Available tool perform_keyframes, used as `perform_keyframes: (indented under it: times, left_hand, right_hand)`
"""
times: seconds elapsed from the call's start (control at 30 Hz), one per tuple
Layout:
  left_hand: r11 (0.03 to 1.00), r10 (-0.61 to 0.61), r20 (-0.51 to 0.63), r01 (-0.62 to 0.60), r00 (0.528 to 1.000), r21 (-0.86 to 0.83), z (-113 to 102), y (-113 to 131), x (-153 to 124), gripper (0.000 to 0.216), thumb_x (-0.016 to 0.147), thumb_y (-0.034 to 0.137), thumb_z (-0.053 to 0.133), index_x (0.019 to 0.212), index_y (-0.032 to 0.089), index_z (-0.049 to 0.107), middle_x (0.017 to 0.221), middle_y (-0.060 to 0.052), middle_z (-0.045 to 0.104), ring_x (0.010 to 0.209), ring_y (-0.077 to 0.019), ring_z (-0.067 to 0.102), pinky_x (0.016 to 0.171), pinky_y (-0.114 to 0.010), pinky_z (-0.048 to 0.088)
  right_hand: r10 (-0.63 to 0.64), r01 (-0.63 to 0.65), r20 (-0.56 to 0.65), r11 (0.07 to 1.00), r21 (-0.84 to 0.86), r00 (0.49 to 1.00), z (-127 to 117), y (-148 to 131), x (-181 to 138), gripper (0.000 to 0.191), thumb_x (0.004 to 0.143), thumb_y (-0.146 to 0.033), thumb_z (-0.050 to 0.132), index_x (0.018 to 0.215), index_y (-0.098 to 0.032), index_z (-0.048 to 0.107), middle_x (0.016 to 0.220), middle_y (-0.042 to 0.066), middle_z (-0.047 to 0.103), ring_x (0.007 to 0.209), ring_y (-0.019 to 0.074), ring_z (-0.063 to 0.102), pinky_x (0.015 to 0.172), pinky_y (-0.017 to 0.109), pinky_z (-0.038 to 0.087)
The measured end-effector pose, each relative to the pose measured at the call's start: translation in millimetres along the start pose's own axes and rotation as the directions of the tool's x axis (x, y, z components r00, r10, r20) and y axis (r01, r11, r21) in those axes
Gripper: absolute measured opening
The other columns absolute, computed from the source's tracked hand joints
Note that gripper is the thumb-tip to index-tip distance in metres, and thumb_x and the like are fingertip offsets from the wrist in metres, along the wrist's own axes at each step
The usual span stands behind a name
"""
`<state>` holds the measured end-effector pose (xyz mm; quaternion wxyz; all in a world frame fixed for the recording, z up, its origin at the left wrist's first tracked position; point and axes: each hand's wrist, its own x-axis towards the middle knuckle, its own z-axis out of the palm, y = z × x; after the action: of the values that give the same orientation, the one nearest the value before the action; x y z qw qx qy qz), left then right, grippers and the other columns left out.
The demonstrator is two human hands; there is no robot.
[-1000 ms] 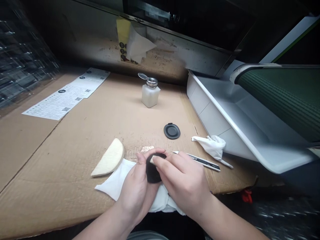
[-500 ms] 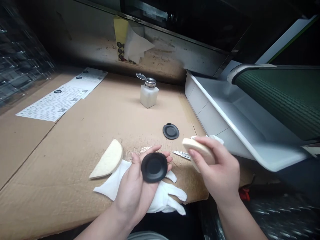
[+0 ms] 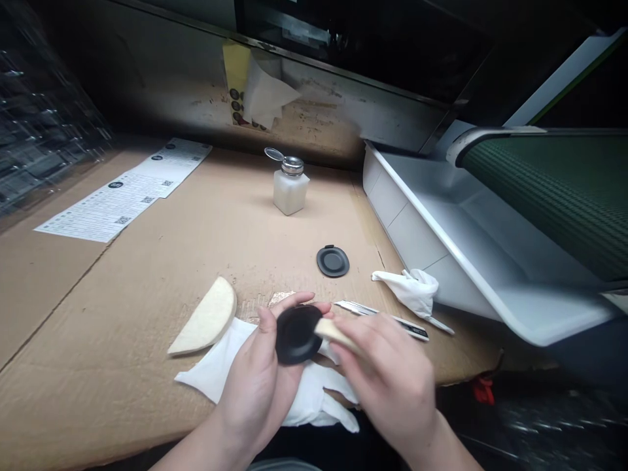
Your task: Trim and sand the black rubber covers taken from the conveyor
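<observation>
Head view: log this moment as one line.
left hand: cradling black disc | right hand: gripping cream pad by disc's right rim, contact unclear | utility knife: on cardboard | bottle: upright, flip lid raised

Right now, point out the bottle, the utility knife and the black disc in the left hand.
Bottle (image 3: 290, 194), head view: front of its body.
Utility knife (image 3: 412, 328), head view: its handle.
Held black disc (image 3: 297, 335), head view: middle of its face.

Cardbd (image 3: 216, 229) carries btl (image 3: 290, 193), blk disc (image 3: 333, 261), knife (image 3: 411, 328), pad (image 3: 205, 319), glove (image 3: 314, 394) & papers (image 3: 122, 193).
</observation>
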<state>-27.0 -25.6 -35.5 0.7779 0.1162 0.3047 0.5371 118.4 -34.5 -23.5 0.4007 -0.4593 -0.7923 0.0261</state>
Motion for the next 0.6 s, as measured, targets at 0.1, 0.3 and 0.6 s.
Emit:
perform_keyframes:
  times: [0.1, 0.3, 0.6]
  left_hand:
    - [1.0, 0.016, 0.014, -0.016, 1.0, 0.013, -1, -1, -1, 0.041, 0.088, 0.047, 0.035, 0.104, 0.018, 0.059, 0.106, -0.009, 0.064, 0.109, -0.0234, 0.054, 0.094, -0.034, 0.041]
    - [0.995, 0.058, 0.017, -0.059, 0.998, 0.079, -1, -2, -1, 0.04, 0.089, 0.045, 0.033, 0.099, 0.017, 0.06, 0.099, -0.008, 0.063, 0.103, -0.022, 0.055, 0.096, -0.035, 0.039]
    - [0.999, 0.035, -0.025, -0.035, 0.999, 0.008, -2, -1, 0, 0.038, 0.087, 0.045, 0.038, 0.1, 0.017, 0.06, 0.101, -0.009, 0.064, 0.108, -0.0253, 0.054, 0.098, -0.041, 0.038]
  right_hand:
    - [0.032, -0.036, 0.057, 0.997, 0.069, 0.998, 18, -17, 7, 0.022, 0.082, -0.012, 0.052, 0.103, -0.015, 0.058, 0.087, 0.005, 0.064, 0.084, 0.0159, 0.057, 0.076, 0.03, 0.048]
    - [0.008, -0.023, 0.194, 0.997, 0.074, 0.981, 20, -21, 1, 0.018, 0.083, -0.014, 0.05, 0.097, -0.017, 0.061, 0.078, 0.004, 0.062, 0.074, 0.0148, 0.055, 0.069, 0.029, 0.047]
    - [-0.211, 0.2, 0.019, 0.887, -0.416, 0.977, -5, 22, 1, 0.032, 0.078, -0.015, 0.059, 0.11, -0.022, 0.059, 0.091, 0.004, 0.067, 0.072, 0.0162, 0.053, 0.065, 0.031, 0.043]
